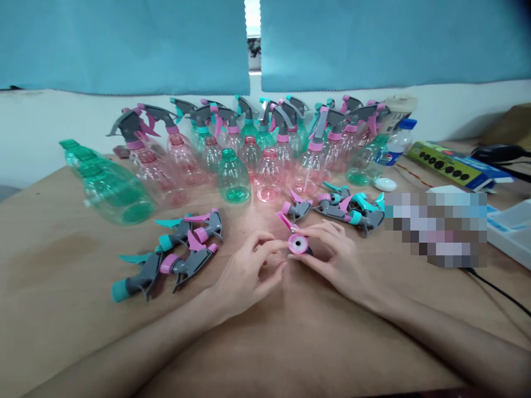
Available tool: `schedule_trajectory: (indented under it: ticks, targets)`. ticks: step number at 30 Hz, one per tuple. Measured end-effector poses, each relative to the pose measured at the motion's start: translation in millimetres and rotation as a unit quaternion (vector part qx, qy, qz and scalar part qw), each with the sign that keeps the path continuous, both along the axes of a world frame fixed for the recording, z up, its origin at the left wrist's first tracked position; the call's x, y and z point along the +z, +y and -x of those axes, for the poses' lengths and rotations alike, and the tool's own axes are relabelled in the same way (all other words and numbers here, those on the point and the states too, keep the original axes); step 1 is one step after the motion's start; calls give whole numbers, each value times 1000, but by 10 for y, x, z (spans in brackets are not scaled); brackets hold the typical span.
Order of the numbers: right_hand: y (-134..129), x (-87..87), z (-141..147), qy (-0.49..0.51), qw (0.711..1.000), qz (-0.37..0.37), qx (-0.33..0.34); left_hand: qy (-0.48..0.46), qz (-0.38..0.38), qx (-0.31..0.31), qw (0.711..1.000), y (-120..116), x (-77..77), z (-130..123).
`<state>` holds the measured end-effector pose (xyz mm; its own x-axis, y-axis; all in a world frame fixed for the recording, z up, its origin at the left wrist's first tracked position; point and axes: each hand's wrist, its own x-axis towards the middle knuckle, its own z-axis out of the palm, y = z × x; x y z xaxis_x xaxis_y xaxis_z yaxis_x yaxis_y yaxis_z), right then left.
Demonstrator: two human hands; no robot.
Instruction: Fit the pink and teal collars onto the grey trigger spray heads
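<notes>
Between the fingers of my right hand (338,257) is a pink-collared spray head (298,244), its round opening facing me and its pink trigger pointing up and left. My left hand (251,268) is just left of it, fingers apart and curved, fingertips close to the collar, with nothing seen in them. Several loose spray heads (188,265) with pink or teal collars lie left of my hands. More loose spray heads (332,205) lie beyond my right hand. An uncapped green bottle (234,177) and an uncapped pink bottle (269,174) stand farther back.
Rows of bottles with spray heads (282,127) stand along the back of the table (62,331). Green bottles (112,188) are at the left. On the right are a blue-capped bottle (399,143), a printed box (456,166), a white tray (512,232) and a black cable (498,290).
</notes>
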<state>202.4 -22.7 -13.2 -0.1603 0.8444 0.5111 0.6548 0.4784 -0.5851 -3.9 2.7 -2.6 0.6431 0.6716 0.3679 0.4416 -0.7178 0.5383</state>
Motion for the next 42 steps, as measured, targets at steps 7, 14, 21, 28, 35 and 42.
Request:
schedule_trajectory:
  ticks: [7,14,21,28,35,42]
  targets:
    - [-10,-6,35,-10,1000,1,25,20,-16,-32,999,21,20,-44]
    - [-3,-6,41,-1,999,18,40,26,-61,-28,997,14,-9,-49]
    - [18,6,34,5,998,30,47,37,-77,-27,996,21,-19,-86]
    - [12,-16,44,6,998,15,56,23,-30,-19,999,28,21,-114]
    - [19,-46,53,1,998,11,64,4,4,-34,999,50,20,-109]
    - [16,-35,64,-11,999,11,50,-16,8,-45,999,66,-7,-98]
